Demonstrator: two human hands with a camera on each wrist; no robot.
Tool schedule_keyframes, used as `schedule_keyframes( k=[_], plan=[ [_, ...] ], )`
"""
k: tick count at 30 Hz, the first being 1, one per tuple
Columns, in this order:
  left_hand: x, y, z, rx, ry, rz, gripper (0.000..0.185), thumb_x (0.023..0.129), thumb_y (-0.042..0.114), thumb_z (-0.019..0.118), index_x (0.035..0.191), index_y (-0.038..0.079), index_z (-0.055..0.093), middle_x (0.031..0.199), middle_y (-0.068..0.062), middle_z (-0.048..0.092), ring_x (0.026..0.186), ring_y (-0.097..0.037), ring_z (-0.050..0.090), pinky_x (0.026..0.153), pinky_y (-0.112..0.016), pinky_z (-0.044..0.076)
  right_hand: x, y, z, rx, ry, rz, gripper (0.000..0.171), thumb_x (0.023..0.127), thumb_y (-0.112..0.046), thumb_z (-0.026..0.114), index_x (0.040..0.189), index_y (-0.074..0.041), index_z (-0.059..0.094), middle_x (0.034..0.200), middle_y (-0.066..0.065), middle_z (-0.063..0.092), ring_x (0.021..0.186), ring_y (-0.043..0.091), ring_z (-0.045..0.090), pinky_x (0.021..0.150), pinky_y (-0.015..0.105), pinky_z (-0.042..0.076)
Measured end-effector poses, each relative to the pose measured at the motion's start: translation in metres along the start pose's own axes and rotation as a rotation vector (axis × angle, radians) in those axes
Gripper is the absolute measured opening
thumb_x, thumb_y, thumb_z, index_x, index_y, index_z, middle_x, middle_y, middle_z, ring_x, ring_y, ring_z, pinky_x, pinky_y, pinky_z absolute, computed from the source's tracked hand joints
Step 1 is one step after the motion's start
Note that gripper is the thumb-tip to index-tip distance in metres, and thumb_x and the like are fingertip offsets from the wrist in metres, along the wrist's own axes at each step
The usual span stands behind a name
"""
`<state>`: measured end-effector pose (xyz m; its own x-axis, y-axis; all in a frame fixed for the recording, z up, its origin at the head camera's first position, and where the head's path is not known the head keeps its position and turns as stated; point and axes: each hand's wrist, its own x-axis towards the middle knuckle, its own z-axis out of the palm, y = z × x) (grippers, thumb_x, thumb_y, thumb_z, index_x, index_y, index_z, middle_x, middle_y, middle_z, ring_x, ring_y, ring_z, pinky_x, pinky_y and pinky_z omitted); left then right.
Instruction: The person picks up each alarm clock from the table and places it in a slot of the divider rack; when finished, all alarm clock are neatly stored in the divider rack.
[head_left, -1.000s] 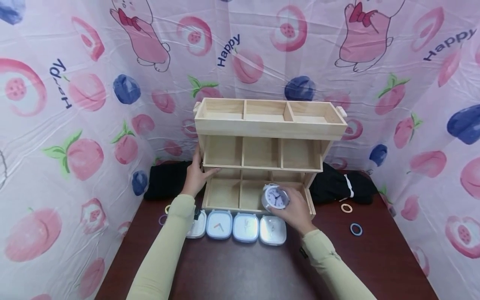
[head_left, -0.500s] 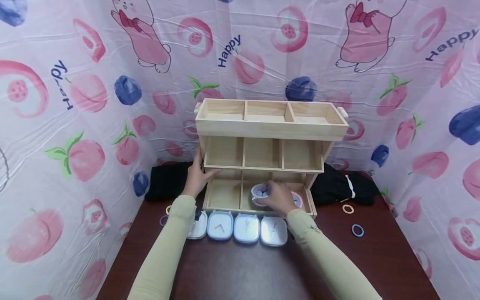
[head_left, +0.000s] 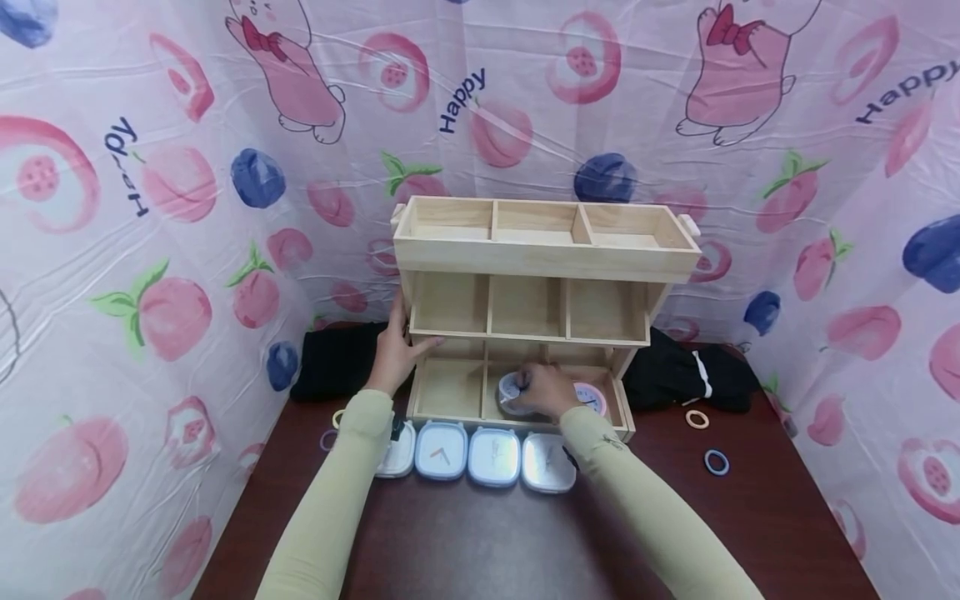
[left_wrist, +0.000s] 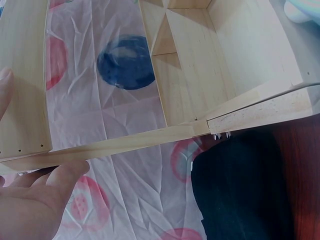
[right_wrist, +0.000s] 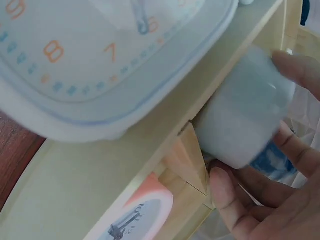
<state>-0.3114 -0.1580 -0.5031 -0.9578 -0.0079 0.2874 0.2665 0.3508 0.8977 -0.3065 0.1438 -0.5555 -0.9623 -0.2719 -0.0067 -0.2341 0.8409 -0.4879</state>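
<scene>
A three-tier wooden organizer [head_left: 543,257] stands at the back of the dark table. My left hand [head_left: 397,346] grips its left side at the middle shelf, thumb along the shelf's front rail [left_wrist: 125,145]. My right hand [head_left: 536,392] reaches into the bottom tier's middle compartment and holds a small round pale clock [head_left: 512,390] there; in the right wrist view my fingers [right_wrist: 240,185] wrap the round clock [right_wrist: 245,125]. A pink clock [head_left: 594,400] lies in the bottom right compartment. The upper two tiers hold nothing.
Several pale square clocks [head_left: 492,457] lie in a row in front of the organizer. Black cloths [head_left: 686,375] sit on both sides of it. Hair ties [head_left: 716,461] lie right and left on the table. Patterned pink sheets wall the space.
My right hand carried the round clock from in front of the organizer leftward and down into the bottom middle compartment, uncovering the pink clock. The left hand stayed on the shelf.
</scene>
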Motion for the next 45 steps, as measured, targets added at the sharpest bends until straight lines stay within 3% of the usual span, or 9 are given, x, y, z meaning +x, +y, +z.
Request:
schedule_keyframes(
  k=[5,10,16,19,23,26,31,40,45],
  plan=[
    [0.000,0.002,-0.001,0.009,0.006,0.004,0.121,0.090,0.013,0.087,0.173,0.037,0.002,0.176,-0.014,0.030,0.161,-0.033,0.034,0.129,-0.052,0.038,0.001,0.002,0.003,-0.030,-0.020,-0.005,0.045,0.065,-0.043,0.098,0.085,-0.016,0.068,0.079,-0.003,0.066,0.075,0.021,0.058,0.062,0.032,0.046],
    [0.000,0.005,-0.001,0.005,0.003,-0.006,0.121,0.091,0.016,0.087,0.172,0.041,0.000,0.177,-0.011,0.028,0.162,-0.032,0.031,0.129,-0.052,0.038,-0.003,0.002,0.005,-0.097,-0.027,-0.032,0.048,0.063,-0.046,0.100,0.087,-0.016,0.072,0.080,-0.002,0.069,0.076,0.021,0.061,0.063,0.034,0.049],
    [0.000,0.004,-0.002,0.021,0.008,0.002,0.120,0.092,0.017,0.086,0.173,0.038,0.001,0.177,-0.011,0.028,0.162,-0.032,0.032,0.129,-0.052,0.037,-0.011,0.003,0.007,-0.146,-0.013,-0.040,0.034,0.078,-0.045,0.092,0.091,-0.017,0.078,0.084,0.001,0.075,0.081,0.023,0.065,0.070,0.040,0.056],
    [-0.001,0.002,-0.002,0.017,0.011,0.009,0.119,0.092,0.016,0.087,0.173,0.038,0.002,0.177,-0.012,0.028,0.162,-0.032,0.032,0.130,-0.052,0.037,-0.023,0.003,0.006,-0.097,0.014,-0.062,0.030,0.085,-0.039,0.088,0.098,-0.012,0.082,0.094,0.008,0.079,0.088,0.029,0.070,0.078,0.046,0.060],
    [-0.002,0.000,-0.002,0.020,0.009,0.003,0.120,0.092,0.015,0.086,0.173,0.037,0.001,0.177,-0.013,0.027,0.162,-0.033,0.032,0.129,-0.053,0.037,-0.047,0.005,0.008,-0.068,0.085,-0.126,0.040,0.089,-0.038,0.086,0.111,-0.004,0.081,0.125,0.023,0.074,0.111,0.040,0.070,0.097,0.054,0.060],
    [-0.002,0.000,-0.002,0.022,0.003,-0.004,0.121,0.092,0.015,0.086,0.173,0.037,0.000,0.177,-0.013,0.027,0.162,-0.034,0.032,0.128,-0.054,0.038,-0.067,0.009,0.012,-0.075,0.187,-0.196,0.037,0.091,-0.035,0.085,0.110,-0.003,0.080,0.130,0.024,0.071,0.117,0.042,0.068,0.103,0.056,0.056],
    [-0.001,0.001,-0.001,0.013,0.002,-0.007,0.120,0.092,0.016,0.087,0.173,0.038,0.001,0.177,-0.012,0.029,0.161,-0.033,0.034,0.128,-0.053,0.038,-0.104,0.016,0.015,-0.101,0.302,-0.273,0.029,0.089,-0.031,0.087,0.103,-0.006,0.082,0.111,0.013,0.072,0.103,0.033,0.065,0.092,0.050,0.057],
    [-0.001,0.002,-0.002,0.031,0.006,0.009,0.119,0.092,0.017,0.087,0.173,0.039,0.002,0.177,-0.012,0.029,0.161,-0.035,0.033,0.127,-0.055,0.039,-0.143,0.035,0.027,-0.128,0.208,-0.302,0.073,0.073,-0.053,0.096,0.131,-0.013,0.076,0.142,0.016,0.064,0.127,0.038,0.061,0.107,0.058,0.054],
    [-0.002,0.002,-0.001,0.025,0.002,0.011,0.119,0.092,0.016,0.086,0.173,0.038,0.002,0.177,-0.013,0.029,0.161,-0.034,0.033,0.128,-0.054,0.039,-0.150,0.041,0.036,-0.120,0.256,-0.323,0.084,0.060,-0.045,0.104,0.132,-0.012,0.075,0.142,0.016,0.065,0.127,0.041,0.059,0.105,0.059,0.055]
  ],
)
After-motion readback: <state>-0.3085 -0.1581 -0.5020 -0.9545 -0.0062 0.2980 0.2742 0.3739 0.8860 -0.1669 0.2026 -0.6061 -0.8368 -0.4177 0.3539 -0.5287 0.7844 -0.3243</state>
